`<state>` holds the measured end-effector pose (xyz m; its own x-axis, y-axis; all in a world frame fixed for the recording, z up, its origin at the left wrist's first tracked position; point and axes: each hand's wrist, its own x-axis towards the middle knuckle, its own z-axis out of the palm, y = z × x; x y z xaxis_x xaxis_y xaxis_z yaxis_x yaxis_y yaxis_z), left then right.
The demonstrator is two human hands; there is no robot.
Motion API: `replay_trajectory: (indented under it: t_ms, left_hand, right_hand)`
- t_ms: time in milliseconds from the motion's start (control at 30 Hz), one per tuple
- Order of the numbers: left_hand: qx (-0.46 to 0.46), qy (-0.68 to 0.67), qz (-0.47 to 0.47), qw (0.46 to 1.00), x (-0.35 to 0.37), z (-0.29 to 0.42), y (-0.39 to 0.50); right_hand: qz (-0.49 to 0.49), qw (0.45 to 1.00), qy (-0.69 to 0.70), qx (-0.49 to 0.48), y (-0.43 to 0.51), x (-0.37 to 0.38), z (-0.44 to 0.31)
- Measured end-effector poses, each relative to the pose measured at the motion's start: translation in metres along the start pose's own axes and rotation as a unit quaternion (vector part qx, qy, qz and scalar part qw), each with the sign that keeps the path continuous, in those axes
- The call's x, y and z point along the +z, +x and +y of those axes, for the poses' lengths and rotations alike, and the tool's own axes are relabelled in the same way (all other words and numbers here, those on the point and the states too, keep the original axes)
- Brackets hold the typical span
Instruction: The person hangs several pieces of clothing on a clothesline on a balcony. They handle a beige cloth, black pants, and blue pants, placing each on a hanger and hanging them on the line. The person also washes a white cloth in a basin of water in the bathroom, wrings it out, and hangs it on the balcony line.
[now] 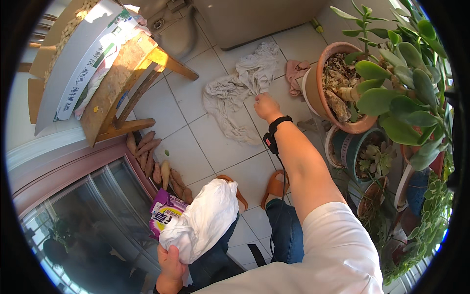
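Note:
My left hand [171, 265] grips a bunched white cloth [211, 220], which hangs over my left thigh. Beside that cloth is a purple plastic packet [158, 215] bearing writing; I cannot tell whether it is held too. My right arm reaches forward, and my right hand [267, 106] has its fingers closed on the near edge of a crumpled greyish-white rag [257, 68]. The rag lies in a long curve over the floor tiles, and my fingertips are partly hidden by the hand.
Potted succulents [341, 86] crowd the right side. At left a wooden stool [125, 79] carries a cardboard box [79, 79]. Sweet potatoes [148, 161] lie by a glazed sliding door [106, 198]. A pink rag [296, 75] is near the pots, and a large appliance-like body [253, 22] stands ahead.

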<state>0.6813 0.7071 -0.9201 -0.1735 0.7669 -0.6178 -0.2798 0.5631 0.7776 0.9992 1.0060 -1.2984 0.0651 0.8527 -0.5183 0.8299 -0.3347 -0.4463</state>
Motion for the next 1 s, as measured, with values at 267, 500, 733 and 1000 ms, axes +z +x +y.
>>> replay_trajectory:
  t_ms: [267,500,733,1000]
  left_hand:
    - [0.002,0.043,0.042,0.998,-0.007,-0.045,0.053]
    - [0.006,0.045,0.040,0.998,0.020,-0.019,0.049]
    - [-0.029,0.070,0.036,0.996,0.062,0.048,0.005]
    - [0.052,0.216,-0.085,0.971,0.120,0.138,-0.047]
  right_hand:
    - [-0.015,0.988,-0.150,-0.030,0.085,0.067,0.023]
    - [0.219,0.974,0.006,-0.062,0.049,-0.017,-0.004]
    - [0.278,0.853,0.434,-0.086,-0.136,-0.176,-0.125]
    - [0.201,0.763,0.550,-0.272,-0.327,-0.300,-0.185]
